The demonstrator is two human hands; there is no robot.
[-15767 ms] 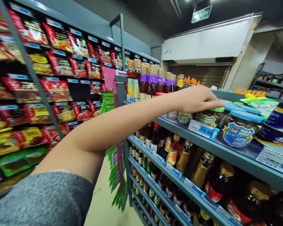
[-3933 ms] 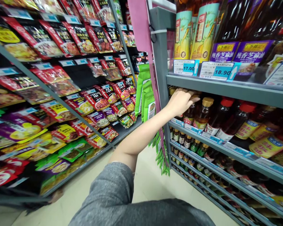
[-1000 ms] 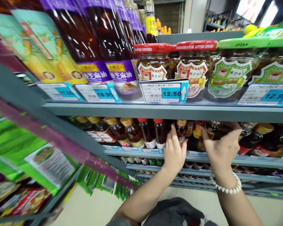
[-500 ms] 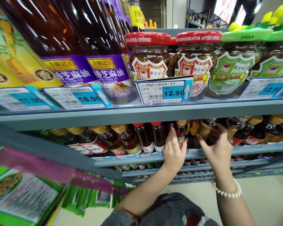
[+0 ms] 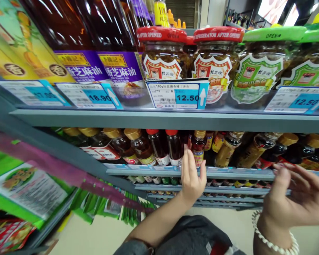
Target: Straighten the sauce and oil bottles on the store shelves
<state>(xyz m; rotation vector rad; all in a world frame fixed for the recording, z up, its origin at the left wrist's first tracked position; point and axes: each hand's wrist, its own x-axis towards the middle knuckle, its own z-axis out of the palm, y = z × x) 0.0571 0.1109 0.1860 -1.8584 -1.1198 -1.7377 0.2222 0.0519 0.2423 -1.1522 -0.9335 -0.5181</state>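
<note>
My left hand [image 5: 192,179] reaches up to the second shelf, fingers stretched out and thumb apart. It is beside a small gold-capped bottle [image 5: 199,147] with a colourful label; whether it touches the bottle I cannot tell. My right hand [image 5: 295,198], a white beaded bracelet [image 5: 278,242] on its wrist, hangs in front of the shelf to the right. Its fingers are spread and nothing shows in them. Right of the gold-capped bottle, a bottle with a golden-brown label [image 5: 227,150] leans, and another tilted bottle [image 5: 256,151] is beside it.
Above the hands runs the upper shelf edge [image 5: 159,121], with price tags, sesame oil bottles [image 5: 119,72] and red-lidded jars [image 5: 215,67]. Red-capped bottles [image 5: 174,147] stand left of my left hand. Green packets [image 5: 29,187] hang at the lower left, behind a purple strip [image 5: 55,173].
My right hand has left the golden-brown-labelled bottle and moved right, towards me. My left hand has shifted slightly down and left, leaving more of the gold-capped bottle visible.
</note>
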